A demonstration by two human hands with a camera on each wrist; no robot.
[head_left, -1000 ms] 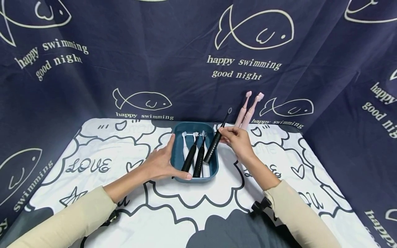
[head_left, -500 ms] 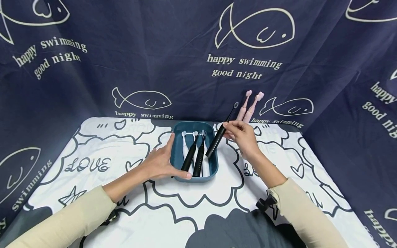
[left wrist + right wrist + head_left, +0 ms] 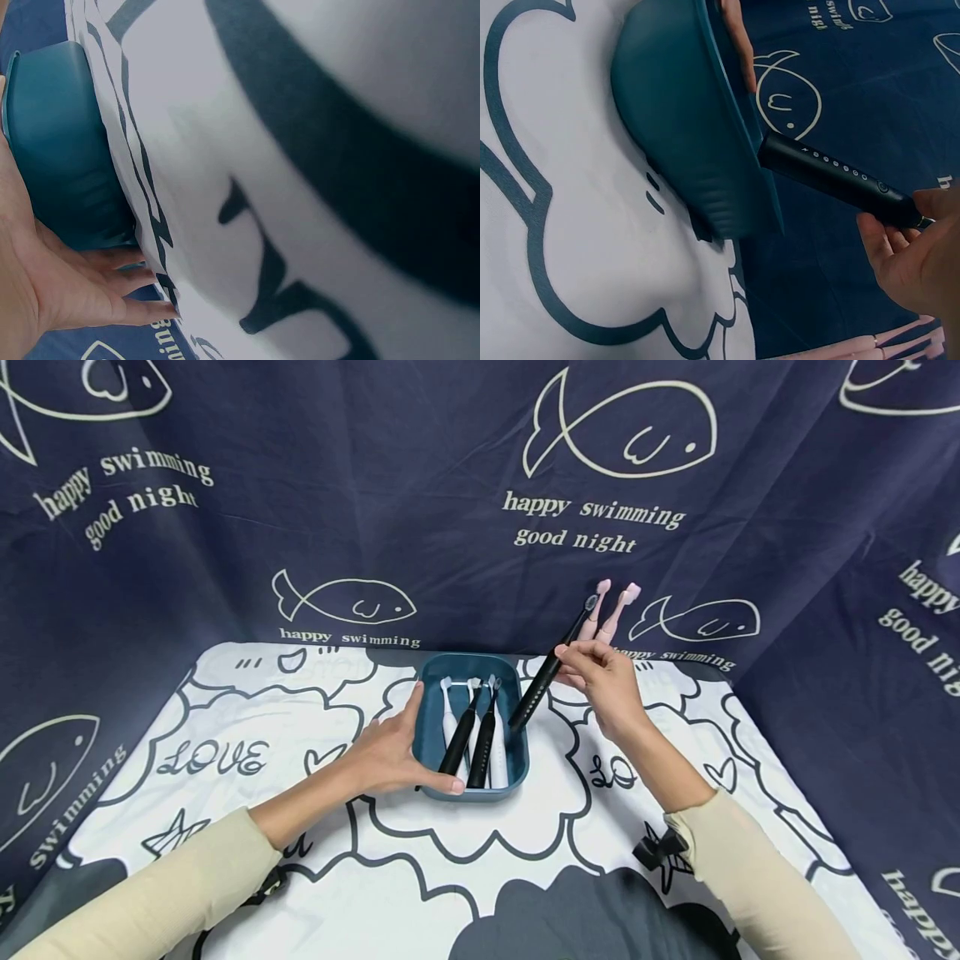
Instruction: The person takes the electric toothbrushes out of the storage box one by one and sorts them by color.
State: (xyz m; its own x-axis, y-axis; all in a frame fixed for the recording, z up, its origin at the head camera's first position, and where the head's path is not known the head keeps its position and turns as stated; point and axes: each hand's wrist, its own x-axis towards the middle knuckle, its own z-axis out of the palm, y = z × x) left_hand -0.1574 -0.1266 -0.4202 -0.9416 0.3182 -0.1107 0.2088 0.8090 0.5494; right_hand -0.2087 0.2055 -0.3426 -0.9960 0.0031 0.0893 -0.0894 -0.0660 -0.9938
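Observation:
A teal plastic bin (image 3: 427, 735) stands on the patterned cloth, with several electric toothbrushes in it. White toothbrushes (image 3: 498, 752) lie beneath two black ones (image 3: 459, 739). My left hand (image 3: 390, 752) rests against the bin's left side, thumb on the near rim and fingers fairly straight; in the left wrist view they reach along its outer wall (image 3: 64, 150). Between thumb and fingers my right hand (image 3: 607, 681) pinches a black electric toothbrush (image 3: 536, 693) near its neck. It slants, brush head up to the right, handle end over the bin's right rim.
Pink electric toothbrushes (image 3: 611, 622) stand behind my right hand, their lower parts hidden by it. A dark blue fabric backdrop (image 3: 450, 510) with fish drawings rises behind the table. White cloth (image 3: 337, 902) with black outlines covers the tabletop.
My right hand has carried the black toothbrush up and to the right, from inside the bin to its right rim. My left hand and the bin stay in place.

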